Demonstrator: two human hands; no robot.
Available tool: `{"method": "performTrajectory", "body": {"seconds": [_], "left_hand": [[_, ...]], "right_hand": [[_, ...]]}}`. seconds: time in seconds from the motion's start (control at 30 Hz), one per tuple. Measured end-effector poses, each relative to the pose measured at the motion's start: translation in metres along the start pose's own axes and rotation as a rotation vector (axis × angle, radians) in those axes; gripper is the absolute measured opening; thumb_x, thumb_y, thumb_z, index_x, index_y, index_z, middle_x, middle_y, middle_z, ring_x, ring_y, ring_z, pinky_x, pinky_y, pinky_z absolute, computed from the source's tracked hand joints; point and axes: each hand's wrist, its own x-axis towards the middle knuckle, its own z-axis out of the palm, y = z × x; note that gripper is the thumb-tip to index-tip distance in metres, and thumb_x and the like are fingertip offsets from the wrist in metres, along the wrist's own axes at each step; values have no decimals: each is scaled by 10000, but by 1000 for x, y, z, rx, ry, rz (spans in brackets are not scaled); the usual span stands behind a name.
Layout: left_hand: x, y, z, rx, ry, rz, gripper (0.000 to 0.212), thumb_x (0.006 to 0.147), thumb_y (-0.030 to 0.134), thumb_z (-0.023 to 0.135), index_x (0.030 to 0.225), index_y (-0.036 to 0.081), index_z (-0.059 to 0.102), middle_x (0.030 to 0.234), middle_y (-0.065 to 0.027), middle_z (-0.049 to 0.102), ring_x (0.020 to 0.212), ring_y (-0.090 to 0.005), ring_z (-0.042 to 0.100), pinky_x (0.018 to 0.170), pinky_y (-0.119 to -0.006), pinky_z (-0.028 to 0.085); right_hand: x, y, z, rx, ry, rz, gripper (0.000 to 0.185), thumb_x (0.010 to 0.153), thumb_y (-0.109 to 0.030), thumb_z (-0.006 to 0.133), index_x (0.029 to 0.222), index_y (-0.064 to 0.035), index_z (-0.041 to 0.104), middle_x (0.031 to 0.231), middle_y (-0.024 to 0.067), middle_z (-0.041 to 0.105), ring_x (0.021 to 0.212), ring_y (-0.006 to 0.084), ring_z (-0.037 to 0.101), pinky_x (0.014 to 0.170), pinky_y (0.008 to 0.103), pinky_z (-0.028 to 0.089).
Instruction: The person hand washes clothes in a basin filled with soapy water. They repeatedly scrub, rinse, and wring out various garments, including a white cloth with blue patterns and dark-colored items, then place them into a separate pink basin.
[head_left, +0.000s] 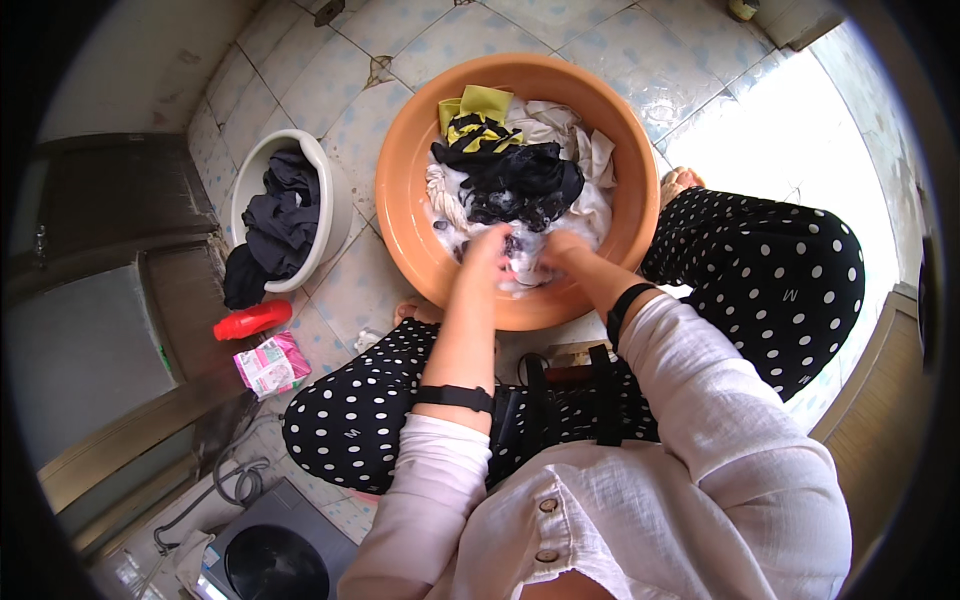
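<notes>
A large orange plastic basin (397, 202) stands on the floor before me, holding wet clothes in suds. My left hand (491, 251) is in the foam near the basin's close side, blurred, with dark fabric beside its fingers. Just to its right, my right hand (562, 251) is partly sunk in the suds, its fingers hidden. Whether either hand grips cloth cannot be told. Beyond the hands lie a black garment (517, 180) and a yellow-and-black cloth (480, 112). White garments (596, 157) lie along the right side of the basin, and a twisted white cloth (442, 191) at its left.
Left of the basin stands a white tub (326, 217) with dark clothes (281, 217) hanging over its edge. Near it lie a red plastic bottle (253, 320) and a pink-and-white packet (272, 365). A grey appliance (300, 517) and a coiled grey hose (244, 480) are at lower left.
</notes>
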Motion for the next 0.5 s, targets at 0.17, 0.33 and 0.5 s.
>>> {"method": "performTrajectory", "body": {"seconds": [0.17,0.33,0.5], "left_hand": [[22,-19,7,-183,-256,-353,515,893,432,478,1289,105,447,1419,-140,361,1197,-432,405,929,-642,359],[25,-10,-41,-588,-325,26,467,914,476,416,1254,162,476,1271,-151,501,1170,-357,461,940,-620,359],[16,3,-20,-646,-512,220,299,914,355,481,1087,122,553,1009,-78,592,917,-250,580,812,-402,491]], "right_hand": [[5,-24,-21,80,-229,-87,384,771,-378,584,1060,-149,691,1044,161,661,1038,289,604,892,401,472],[-51,-99,9,356,230,-256,407,785,-355,548,1097,-116,655,1187,164,546,1009,360,593,926,431,439],[-80,-110,-34,320,615,-404,279,782,-351,567,865,-120,699,841,148,647,740,339,651,725,438,519]]}}
